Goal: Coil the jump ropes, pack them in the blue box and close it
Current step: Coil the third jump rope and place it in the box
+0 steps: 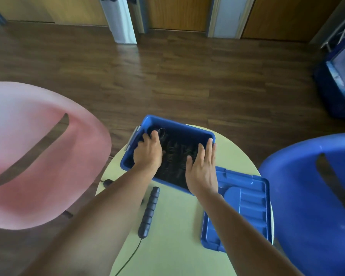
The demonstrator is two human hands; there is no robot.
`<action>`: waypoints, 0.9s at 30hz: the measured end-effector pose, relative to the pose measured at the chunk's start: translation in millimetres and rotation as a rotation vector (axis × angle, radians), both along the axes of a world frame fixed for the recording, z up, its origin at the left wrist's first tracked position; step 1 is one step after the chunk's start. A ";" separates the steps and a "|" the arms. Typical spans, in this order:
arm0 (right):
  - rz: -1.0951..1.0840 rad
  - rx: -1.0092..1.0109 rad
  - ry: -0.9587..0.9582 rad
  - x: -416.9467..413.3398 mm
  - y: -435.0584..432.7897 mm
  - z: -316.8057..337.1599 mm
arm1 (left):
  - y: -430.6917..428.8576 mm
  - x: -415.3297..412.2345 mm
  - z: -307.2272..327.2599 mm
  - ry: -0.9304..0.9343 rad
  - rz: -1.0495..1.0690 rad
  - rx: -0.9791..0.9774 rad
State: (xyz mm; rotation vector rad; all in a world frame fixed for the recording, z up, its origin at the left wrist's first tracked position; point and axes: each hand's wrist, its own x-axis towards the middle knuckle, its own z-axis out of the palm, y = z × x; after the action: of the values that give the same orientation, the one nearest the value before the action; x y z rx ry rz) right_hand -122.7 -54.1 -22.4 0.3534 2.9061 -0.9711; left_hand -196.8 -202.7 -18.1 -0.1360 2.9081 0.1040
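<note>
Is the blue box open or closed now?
Open. The lid lies on the table beside the blue box, and dark ropes show inside it.

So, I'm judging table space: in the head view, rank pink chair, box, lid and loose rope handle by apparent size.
1. pink chair, though cut off by the frame edge.
2. box and lid: look alike, and the lid lies nearer the camera, so unranked.
3. handle.

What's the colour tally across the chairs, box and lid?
Blue: 3 (blue chair, blue box, blue lid)
Pink: 1 (pink chair)
Total: 4
</note>
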 end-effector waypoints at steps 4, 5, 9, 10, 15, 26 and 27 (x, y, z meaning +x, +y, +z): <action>-0.014 -0.046 0.000 2.1 0.0 0.6 | 2.0 -8.2 9.1 -0.180 0.061 0.062; -0.014 -0.045 0.000 2.3 -0.6 1.0 | 0.2 -11.4 12.8 -0.233 0.063 0.068; -0.022 -0.041 -0.006 2.2 -1.5 1.8 | -4.6 -14.7 17.0 -0.332 0.039 0.026; -0.025 -0.041 -0.009 2.3 -1.1 1.8 | -4.3 -13.1 15.2 -0.336 0.036 0.014; -0.020 -0.039 0.003 3.2 -0.9 0.9 | 0.3 -3.7 4.1 -0.319 0.020 -0.011; -0.014 -0.084 0.032 1.6 0.1 0.9 | -4.5 -10.2 0.2 -0.362 0.029 0.001; -0.007 -0.087 0.027 2.0 0.5 2.3 | -7.8 -10.6 1.5 -0.378 0.028 0.027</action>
State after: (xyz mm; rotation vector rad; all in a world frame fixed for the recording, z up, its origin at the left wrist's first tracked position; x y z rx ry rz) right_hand -120.7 -53.6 -20.2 0.3484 2.8768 -1.1080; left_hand -207.4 -210.6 -16.6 -0.1713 2.5278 0.1094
